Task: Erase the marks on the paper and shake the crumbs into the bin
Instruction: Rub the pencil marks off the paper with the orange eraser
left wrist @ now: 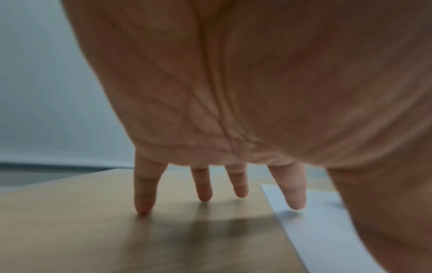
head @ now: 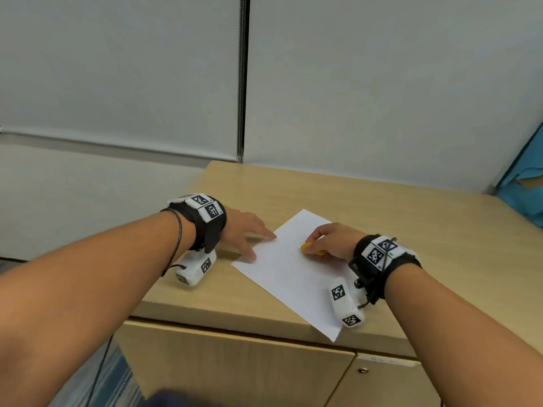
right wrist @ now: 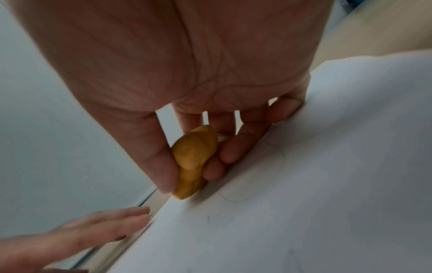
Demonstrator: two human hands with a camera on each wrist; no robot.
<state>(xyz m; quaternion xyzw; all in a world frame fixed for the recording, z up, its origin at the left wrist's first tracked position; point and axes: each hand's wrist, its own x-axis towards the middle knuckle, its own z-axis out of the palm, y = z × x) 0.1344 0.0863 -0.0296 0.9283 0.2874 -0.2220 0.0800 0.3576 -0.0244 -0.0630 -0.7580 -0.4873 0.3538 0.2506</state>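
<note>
A white sheet of paper (head: 293, 268) lies at an angle on the wooden cabinet top (head: 411, 218). My right hand (head: 332, 240) pinches a yellow eraser (head: 307, 247) between thumb and fingers, its tip down on the paper. In the right wrist view the eraser (right wrist: 195, 160) touches the paper (right wrist: 304, 184) beside faint pencil loops (right wrist: 257, 177). My left hand (head: 249, 233) lies spread with straight fingers at the paper's left edge. In the left wrist view its forefinger (left wrist: 293, 192) sits over the paper (left wrist: 322, 221) and the other fingertips touch the wood. No bin is in view.
The cabinet top's front edge (head: 235, 327) runs just below my wrists, with doors underneath. A grey wall (head: 382, 83) stands behind. Something blue (head: 523, 195) leans at the far right. Striped carpet (head: 102, 377) shows at the lower left.
</note>
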